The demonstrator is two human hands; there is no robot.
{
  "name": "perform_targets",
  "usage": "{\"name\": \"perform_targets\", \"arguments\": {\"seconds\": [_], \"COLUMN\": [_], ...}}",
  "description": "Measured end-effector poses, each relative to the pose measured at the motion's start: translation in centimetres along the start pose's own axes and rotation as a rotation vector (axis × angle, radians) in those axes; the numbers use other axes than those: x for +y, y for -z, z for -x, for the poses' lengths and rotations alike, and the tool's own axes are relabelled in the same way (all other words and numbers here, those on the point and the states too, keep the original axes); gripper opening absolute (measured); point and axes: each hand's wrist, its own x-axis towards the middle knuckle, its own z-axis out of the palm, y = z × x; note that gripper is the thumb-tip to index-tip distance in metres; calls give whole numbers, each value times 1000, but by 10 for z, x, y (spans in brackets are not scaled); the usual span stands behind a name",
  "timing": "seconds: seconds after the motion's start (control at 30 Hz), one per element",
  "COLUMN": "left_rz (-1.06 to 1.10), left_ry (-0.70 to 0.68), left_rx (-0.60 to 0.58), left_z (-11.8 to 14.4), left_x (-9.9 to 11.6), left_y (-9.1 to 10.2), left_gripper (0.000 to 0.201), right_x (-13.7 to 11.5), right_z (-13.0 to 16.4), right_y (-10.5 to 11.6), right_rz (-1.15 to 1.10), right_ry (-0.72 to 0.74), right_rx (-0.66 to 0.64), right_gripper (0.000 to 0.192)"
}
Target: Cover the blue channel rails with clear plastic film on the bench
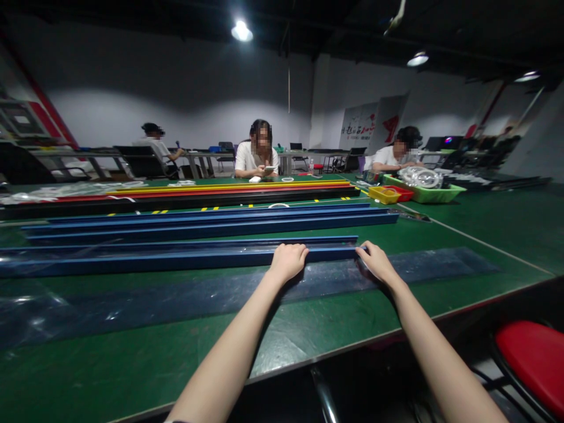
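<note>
In the head camera's view, a person works bare-handed at a green-topped table, where a long blue U-shaped profile lies lengthwise, just beyond a flat, clear plastic strip. The left hand is curled over the profile's near wall, fingers bent with little gap showing, and seems to have hold of it. The right hand is at the profile's right end, its fingers drawn in to a near pinch; whether they grip the edge or merely touch it cannot be told. The step in hand looks like steadying the piece near its end; a next move would, on that reading, call for both hands acting together, since so long a piece could swing at its far end. Beyond lie more blue profiles, and across the table a seated person in a white top holds a phone.
</note>
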Motion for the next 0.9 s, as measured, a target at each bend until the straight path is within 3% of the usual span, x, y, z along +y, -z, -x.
{"name": "perform_targets", "arguments": {"seconds": [0.9], "left_rz": [-30], "left_ry": [-30], "left_rx": [45], "left_z": [2], "left_x": [-1], "left_y": [-2], "left_gripper": [39], "right_x": [0], "right_z": [1], "right_y": [1], "right_rz": [-30], "right_ry": [-1], "right_rx": [-14], "right_gripper": [24]}}
